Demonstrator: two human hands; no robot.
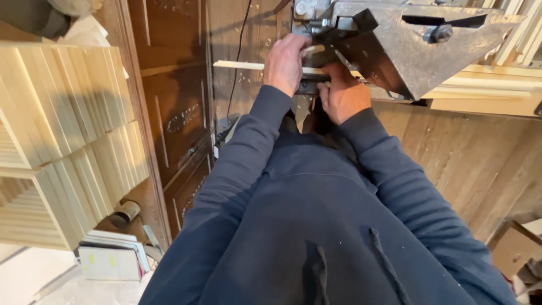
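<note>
A dark wooden panelled cabinet (175, 107) fills the left-centre of the view, with a plank wall (480, 164) running off to the right. Against the cabinet's left side lean stacks of pale wooden slats (68, 141), packed on edge in two tiers. The person's dark blue sweatshirt (316, 226) takes up the lower middle, both sleeves reaching up to a grey metal machine (406, 45) — dusty, angular, with a bolt near its upper right edge — mounted at the top of the frame. More pale timber pieces (491, 90) lie behind and to the right of it.

A thin pale wooden strip (240, 65) lies level and juts left from under the machine. The left hand (287, 63) rests over this strip where it meets the machine, fingers curled down and closed on it. The right hand (343, 93) sits just beside it and lower, fingers bent up under the machine's body; whether it grips anything cannot be told. A black cable (240, 51) hangs down the cabinet. On the floor lie a small white box (110, 261) and a short cylinder (125, 213).
</note>
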